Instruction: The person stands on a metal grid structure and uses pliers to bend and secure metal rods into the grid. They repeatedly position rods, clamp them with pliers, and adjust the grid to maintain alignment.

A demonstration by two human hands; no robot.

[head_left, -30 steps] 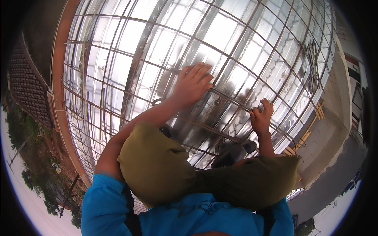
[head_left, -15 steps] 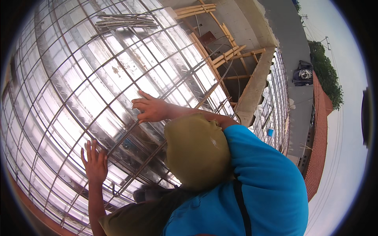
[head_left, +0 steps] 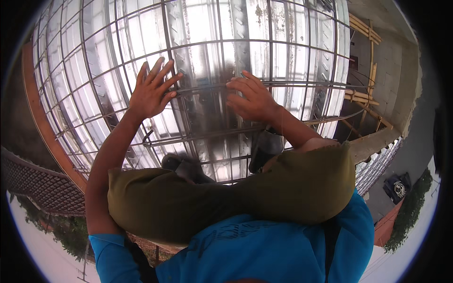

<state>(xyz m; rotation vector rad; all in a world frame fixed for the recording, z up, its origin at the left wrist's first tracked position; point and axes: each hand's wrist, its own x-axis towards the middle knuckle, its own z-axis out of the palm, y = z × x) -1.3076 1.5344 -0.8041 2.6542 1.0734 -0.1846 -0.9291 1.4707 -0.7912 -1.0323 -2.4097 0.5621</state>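
Note:
A grid of steel reinforcing bars [head_left: 198, 43] lies over shiny ribbed metal decking [head_left: 141, 28]. My left hand [head_left: 152, 92] is spread over the grid, palm down, its thumb close to the left end of a pair of crosswise bars [head_left: 302, 85]. It holds nothing. Farther right, my right hand [head_left: 255, 100] rests at the same bars with its fingers apart and slightly bent. Its fingertips are beside or on the bars; exact contact is unclear. Between my hands the decking is in shadow. A short bent wire [head_left: 148, 137] sticks up from a nearer bar.
My knees in olive trousers [head_left: 231, 198] are bent in front of me, with dark shoes [head_left: 266, 148] on the grid. At right, bamboo poles [head_left: 373, 70] stand in an opening beside a concrete edge [head_left: 375, 145]. A brown board [head_left: 42, 118] borders the decking at left, above a tiled roof [head_left: 37, 184].
My view has turned, so the grid now lies straight ahead and both knees show. My hands are now level with each other, and the right hand's fingers bend at the crosswise bars.

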